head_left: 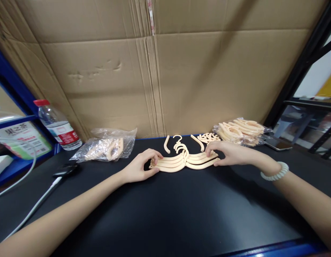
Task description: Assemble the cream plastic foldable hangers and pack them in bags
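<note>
Several cream plastic hangers (172,165) lie overlapped on the black table, their hooks bunched at the middle and pointing away from me. My left hand (142,165) grips their left ends between thumb and fingers. At the right ends, my right hand (227,153) has its thumb and fingers closed around the hanger arms. Just behind the stack lie a loose hanger hook (177,137), a curved arm piece (167,144) to its left and another arm piece (197,142) to its right. A small pile of hanger parts (209,137) sits behind my right hand.
A clear bag (109,144) with cream parts lies at the left, near a bottle (58,125) and a black device (66,170) on a white cable. Bagged hangers (240,131) and a phone (278,144) are at the right. A cardboard wall (181,78) stands behind the table (165,214).
</note>
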`<state>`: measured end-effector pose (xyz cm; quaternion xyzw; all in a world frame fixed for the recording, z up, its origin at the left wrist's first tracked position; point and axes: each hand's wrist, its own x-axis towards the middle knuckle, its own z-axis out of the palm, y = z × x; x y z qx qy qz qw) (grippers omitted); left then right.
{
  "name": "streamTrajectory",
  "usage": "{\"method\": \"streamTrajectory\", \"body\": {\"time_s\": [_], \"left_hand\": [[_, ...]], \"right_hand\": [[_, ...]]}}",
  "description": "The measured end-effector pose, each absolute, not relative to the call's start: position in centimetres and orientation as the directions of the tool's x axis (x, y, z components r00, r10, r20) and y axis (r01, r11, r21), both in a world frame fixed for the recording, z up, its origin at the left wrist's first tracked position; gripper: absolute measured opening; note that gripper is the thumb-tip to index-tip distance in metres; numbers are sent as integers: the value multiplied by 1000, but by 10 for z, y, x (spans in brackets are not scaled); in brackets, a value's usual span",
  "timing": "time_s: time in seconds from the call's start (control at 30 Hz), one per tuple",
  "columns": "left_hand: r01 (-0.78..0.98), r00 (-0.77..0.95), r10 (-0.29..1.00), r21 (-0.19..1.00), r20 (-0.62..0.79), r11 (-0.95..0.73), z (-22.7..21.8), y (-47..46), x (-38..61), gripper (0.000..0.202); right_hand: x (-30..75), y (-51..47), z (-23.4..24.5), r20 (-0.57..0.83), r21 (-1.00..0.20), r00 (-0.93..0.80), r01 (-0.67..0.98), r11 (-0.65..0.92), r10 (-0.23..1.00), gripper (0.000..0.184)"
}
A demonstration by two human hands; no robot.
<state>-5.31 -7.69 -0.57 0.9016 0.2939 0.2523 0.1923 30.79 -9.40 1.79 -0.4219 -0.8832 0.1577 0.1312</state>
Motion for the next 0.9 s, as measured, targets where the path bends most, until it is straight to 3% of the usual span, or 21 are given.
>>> {"method": "streamTrajectory", "body": {"time_s": [0.57,0.9], "left_hand": [[419,714,593,451,373,-788,-2,-81,-51,15],[380,713,560,438,423,-815,-3,-82,-52,14]], "right_hand": [[322,-88,20,102,-345,-631,702,623,769,9],[315,-93,23,178,-346,-603,701,623,778,13]]}}
